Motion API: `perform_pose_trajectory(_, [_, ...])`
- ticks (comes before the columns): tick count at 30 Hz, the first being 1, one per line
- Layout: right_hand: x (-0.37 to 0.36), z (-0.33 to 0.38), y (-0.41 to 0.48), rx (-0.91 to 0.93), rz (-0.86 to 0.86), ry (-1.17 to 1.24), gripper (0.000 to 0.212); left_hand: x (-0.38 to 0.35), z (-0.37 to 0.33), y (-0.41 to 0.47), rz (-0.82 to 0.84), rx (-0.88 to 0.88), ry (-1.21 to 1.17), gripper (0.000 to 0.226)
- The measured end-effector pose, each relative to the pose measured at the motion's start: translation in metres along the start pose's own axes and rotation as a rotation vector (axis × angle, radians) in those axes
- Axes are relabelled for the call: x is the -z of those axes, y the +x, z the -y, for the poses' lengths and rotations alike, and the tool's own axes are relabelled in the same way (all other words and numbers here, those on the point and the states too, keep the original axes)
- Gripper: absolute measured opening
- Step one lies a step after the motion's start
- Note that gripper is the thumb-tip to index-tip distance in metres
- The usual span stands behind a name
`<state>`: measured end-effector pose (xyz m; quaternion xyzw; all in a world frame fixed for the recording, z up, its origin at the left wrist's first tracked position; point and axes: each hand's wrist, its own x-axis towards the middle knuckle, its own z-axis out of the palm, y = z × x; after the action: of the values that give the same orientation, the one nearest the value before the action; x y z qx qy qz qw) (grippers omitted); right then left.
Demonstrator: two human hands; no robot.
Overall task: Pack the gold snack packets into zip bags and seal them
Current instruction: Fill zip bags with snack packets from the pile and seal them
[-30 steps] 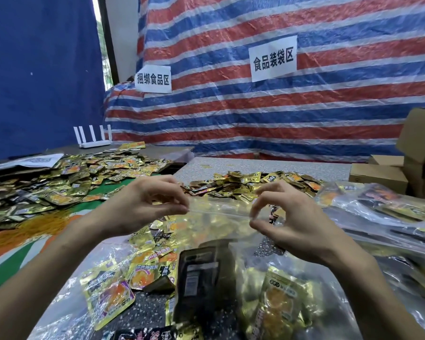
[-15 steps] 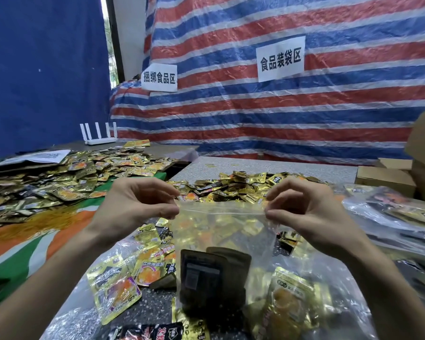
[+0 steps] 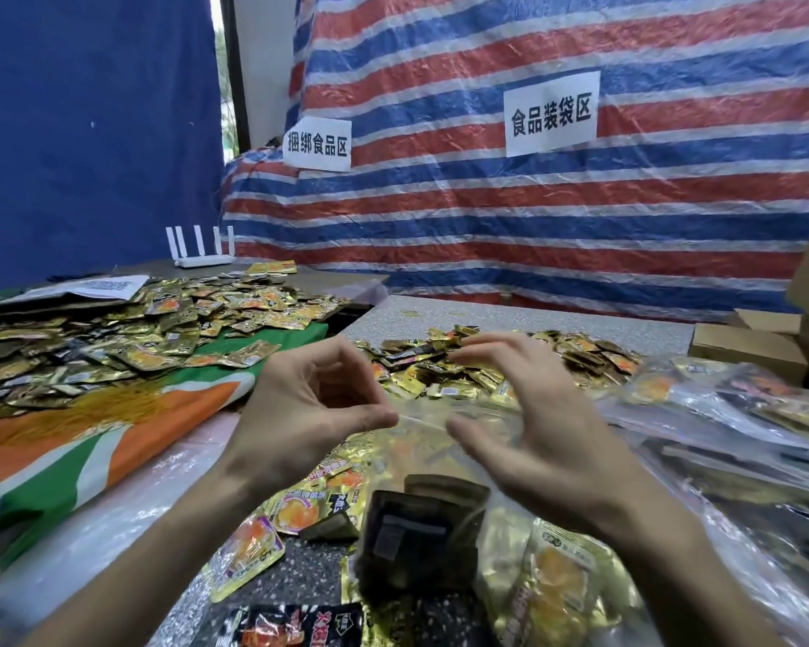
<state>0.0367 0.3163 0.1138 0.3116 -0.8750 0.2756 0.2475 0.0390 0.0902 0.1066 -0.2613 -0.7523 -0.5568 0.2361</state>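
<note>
A clear zip bag [image 3: 433, 452] hangs upright between my hands over the table, with dark-backed snack packets [image 3: 416, 530] inside it. My left hand [image 3: 309, 403] pinches the bag's top left corner between thumb and forefinger. My right hand [image 3: 533, 431] hovers beside the bag's top right with fingers spread and blurred, holding nothing. Loose gold snack packets [image 3: 463, 366] are heaped just beyond my hands, and a few more [image 3: 295, 506] lie under the bag.
A second large spread of gold packets [image 3: 160, 329] covers the left table, above an orange, white and green cloth [image 3: 90, 441]. Filled clear bags [image 3: 743, 413] lie at the right. Cardboard boxes [image 3: 748, 347] stand at the far right and a white router [image 3: 202, 254] at the back left.
My right hand has let go of the bag's top edge and opened its fingers. My left hand keeps its pinch on the left corner.
</note>
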Motion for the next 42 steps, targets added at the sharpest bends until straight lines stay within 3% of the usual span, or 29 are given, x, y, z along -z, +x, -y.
perform_pose_trajectory(6, [-0.014, 0.031, 0.031, 0.010, 0.216, -0.022, 0.017, 0.002, -0.001, -0.004, -0.033, 0.007, -0.012, 0.024])
perform_pose_trajectory(15, [-0.017, 0.044, 0.032, 0.017, 0.233, -0.045, 0.008, 0.019, 0.006, -0.016, 0.017, 0.033, -0.093, 0.028])
perform_pose_trajectory(20, [-0.019, 0.051, 0.031, -0.005, 0.207, -0.129, 0.009, 0.021, 0.013, -0.017, 0.226, -0.110, 0.304, 0.001])
perform_pose_trajectory(23, [-0.019, 0.051, 0.030, -0.022, 0.209, -0.122, 0.014, 0.022, 0.013, -0.016, 0.262, -0.170, 0.391, 0.011])
perform_pose_trajectory(32, [0.002, 0.028, 0.017, -0.049, 0.300, -0.058, 0.013, 0.029, 0.013, -0.029, 0.005, -0.205, 0.356, 0.016])
perform_pose_trajectory(42, [0.024, 0.005, 0.003, -0.110, 0.213, 0.082, 0.018, 0.024, 0.012, -0.022, 0.001, -0.229, 0.338, 0.010])
